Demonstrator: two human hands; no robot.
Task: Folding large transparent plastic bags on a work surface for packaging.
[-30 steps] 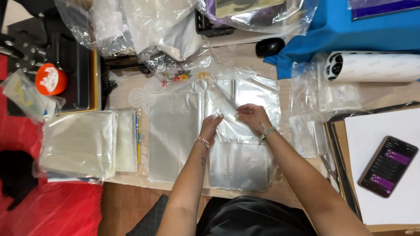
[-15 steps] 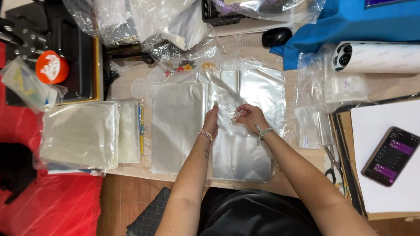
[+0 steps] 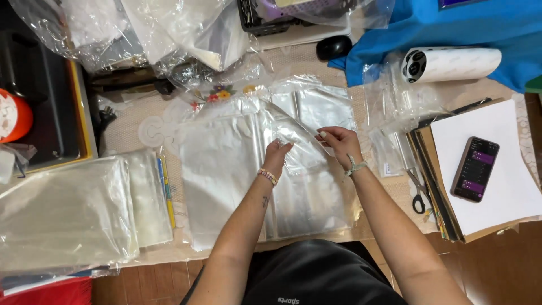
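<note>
left hand (image 3: 278,153): fingers pinched on the near edge of a clear plastic sleeve (image 3: 293,138), lifting it off the pile
right hand (image 3: 340,144): fingertips closed on the same sleeve's far edge, a cord bracelet at the wrist
clear plastic sleeve: raised and slightly curled between both hands, above the middle of the table, its lower part touching the sheets beneath
stack of clear bags (image 3: 248,181): spread flat under the hands, shiny, overlapping, reaching to the table's near edge
step in hand: by the look of it, one sleeve is being parted from the pile, both grips at its top edge
next move calls for: a light, even pull, judging by how thin film clings to the sheet below
wrapped bundle (image 3: 62,212): lies well apart at the left
scissors (image 3: 418,195): just beside a white board (image 3: 508,169) carrying a phone (image 3: 475,169)
paper roll (image 3: 451,63): rests against blue cloth (image 3: 480,28) at the far right
</note>
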